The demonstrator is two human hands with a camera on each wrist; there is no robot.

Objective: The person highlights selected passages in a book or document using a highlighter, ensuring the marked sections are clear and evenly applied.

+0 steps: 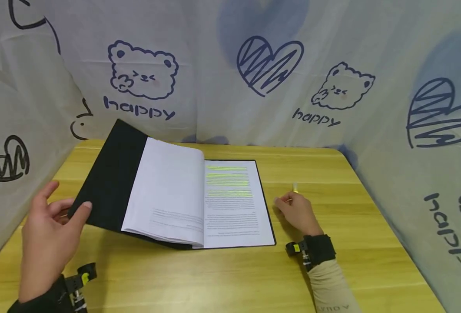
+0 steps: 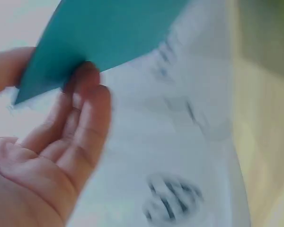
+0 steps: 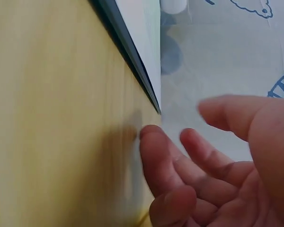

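Observation:
A black folder (image 1: 109, 174) lies open on the table with printed sheets inside. Its left cover is raised and tilted, and my left hand (image 1: 50, 237) pinches the lower outer corner between thumb and fingers. In the left wrist view that cover (image 2: 104, 38) looks teal. A blank-topped page (image 1: 171, 182) curves up on the left side; the flat right page (image 1: 232, 217) carries lines of text, several highlighted yellow. Just right of the folder, my right hand (image 1: 298, 213) is at the table with fingers loosely bent; the right wrist view shows nothing between them.
A small highlighter-like object with a pale tip (image 1: 295, 188) shows behind the right hand, mostly hidden. The wooden table (image 1: 230, 278) is enclosed by white cloth walls (image 1: 210, 87) with bear and heart drawings. Both wrists wear black camera straps (image 1: 320, 250).

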